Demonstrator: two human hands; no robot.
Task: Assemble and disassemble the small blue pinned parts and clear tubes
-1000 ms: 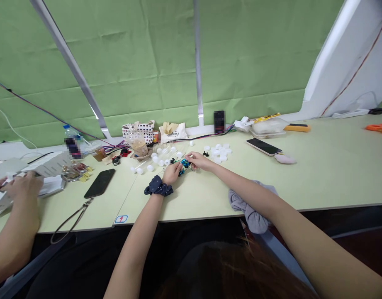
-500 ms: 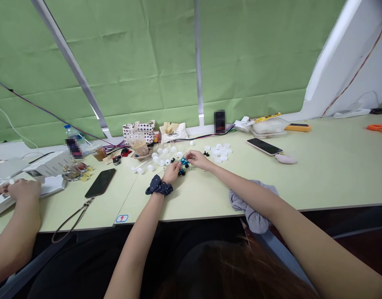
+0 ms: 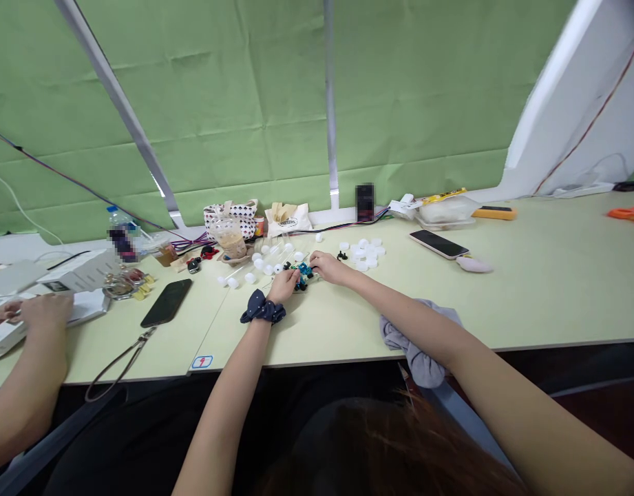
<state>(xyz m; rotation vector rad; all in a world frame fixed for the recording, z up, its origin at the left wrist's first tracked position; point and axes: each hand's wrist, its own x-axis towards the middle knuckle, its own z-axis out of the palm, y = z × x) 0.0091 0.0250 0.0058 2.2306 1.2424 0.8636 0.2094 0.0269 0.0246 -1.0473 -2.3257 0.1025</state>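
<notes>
My left hand (image 3: 283,286), with a dark dotted scrunchie (image 3: 263,307) round its wrist, pinches a small blue-and-black piece (image 3: 305,271) just above the table. At the right side of that piece is my right hand (image 3: 329,266), its thumb and fingers closed together; what they grip is too small to make out. White round caps and clear tubes (image 3: 268,269) lie just beyond my left hand. More white caps (image 3: 367,253) are grouped past my right hand, with a small black part (image 3: 342,255) between them and my fingers.
A phone with a strap (image 3: 166,303) lies at left, another phone (image 3: 439,243) at right. A drink cup (image 3: 230,242) and patterned bag stand at the back. A grey cloth (image 3: 418,348) hangs over the front edge under my right forearm. Another person's hand (image 3: 47,310) handles white boxes.
My right hand has shifted slightly and the blue-and-black piece has turned a little between my hands. My left hand stays nearly in place. The other person's hand at left has moved slightly.
</notes>
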